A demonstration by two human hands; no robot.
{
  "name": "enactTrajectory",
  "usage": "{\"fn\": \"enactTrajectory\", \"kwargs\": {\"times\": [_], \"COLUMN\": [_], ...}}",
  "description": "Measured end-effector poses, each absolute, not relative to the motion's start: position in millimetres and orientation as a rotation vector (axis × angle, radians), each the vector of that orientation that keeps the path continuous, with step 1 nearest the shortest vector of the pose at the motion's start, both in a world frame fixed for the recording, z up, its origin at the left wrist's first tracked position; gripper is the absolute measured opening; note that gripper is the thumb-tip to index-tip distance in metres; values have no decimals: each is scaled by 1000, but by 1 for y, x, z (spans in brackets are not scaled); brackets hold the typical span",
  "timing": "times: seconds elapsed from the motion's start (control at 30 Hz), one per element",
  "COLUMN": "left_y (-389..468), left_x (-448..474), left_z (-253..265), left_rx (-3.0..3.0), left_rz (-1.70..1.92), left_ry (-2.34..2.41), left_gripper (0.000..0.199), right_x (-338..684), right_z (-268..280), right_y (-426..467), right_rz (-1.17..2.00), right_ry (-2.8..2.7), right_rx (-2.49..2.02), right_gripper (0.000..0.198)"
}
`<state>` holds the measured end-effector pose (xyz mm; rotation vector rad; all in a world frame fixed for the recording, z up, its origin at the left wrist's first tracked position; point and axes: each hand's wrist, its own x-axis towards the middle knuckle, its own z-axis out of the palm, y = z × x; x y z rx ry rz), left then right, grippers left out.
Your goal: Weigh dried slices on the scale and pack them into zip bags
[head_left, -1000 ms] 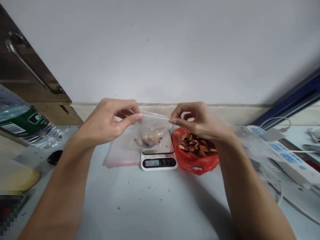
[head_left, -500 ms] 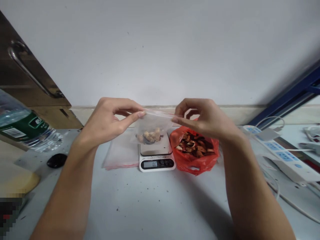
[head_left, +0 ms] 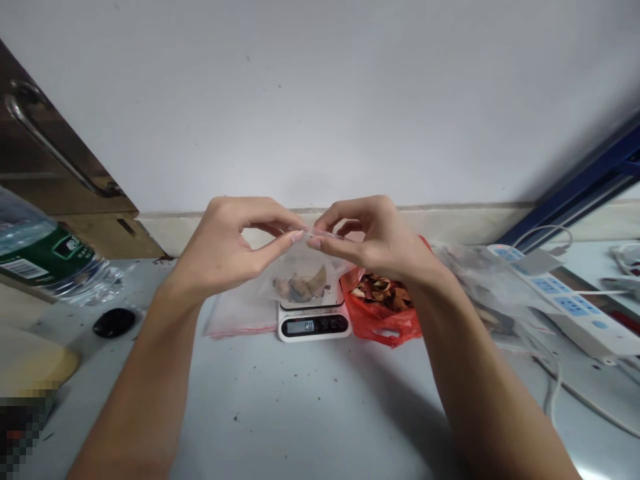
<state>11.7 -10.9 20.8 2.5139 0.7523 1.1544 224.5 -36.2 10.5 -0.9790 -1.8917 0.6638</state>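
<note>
My left hand (head_left: 245, 240) and my right hand (head_left: 367, 233) pinch the top edge of a clear zip bag (head_left: 290, 263), their fingertips almost touching. Dried tan and brown pieces (head_left: 306, 285) lie in the bottom of the bag. It hangs over a white digital kitchen scale (head_left: 315, 333), hiding much of the scale's plate. To the right of the scale, an open red plastic bag (head_left: 385, 327) holds dark reddish-brown dried slices (head_left: 383, 292), partly covered by my right hand and wrist. Left of the scale is a flat stack of empty clear bags (head_left: 240, 313) with red edges.
A water bottle (head_left: 55, 253) with a green label is at the left, near a black rounded object (head_left: 114, 323). On the right are filled clear bags (head_left: 480, 287), a white power strip (head_left: 575, 307) and cables. A wall (head_left: 320, 100) stands behind. Dark crumbs dot the table (head_left: 270, 427).
My right hand has moved left along the bag's top edge until its fingertips meet those of my left hand. The filled bags at the right have come into view.
</note>
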Motion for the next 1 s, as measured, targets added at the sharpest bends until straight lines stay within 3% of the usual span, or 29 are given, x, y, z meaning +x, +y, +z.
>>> {"fn": "enactTrajectory", "kwargs": {"times": [0.23,0.6,1.0], "left_y": [-13,-10,-6], "left_x": [15,-4,-4], "left_z": [20,29,28], "left_rx": [2535,2643,2657], "left_rz": [1121,1086,1054], "left_ry": [782,949,906], "left_gripper": [10,14,13], "right_x": [218,243,262], "right_z": [12,4,5], "right_y": [-38,-28,-26], "right_rz": [665,632,400], "right_ry": [-1865,-1929,-2030], "right_rx": [-932,-1103,-1271], "right_gripper": [38,23,31]}}
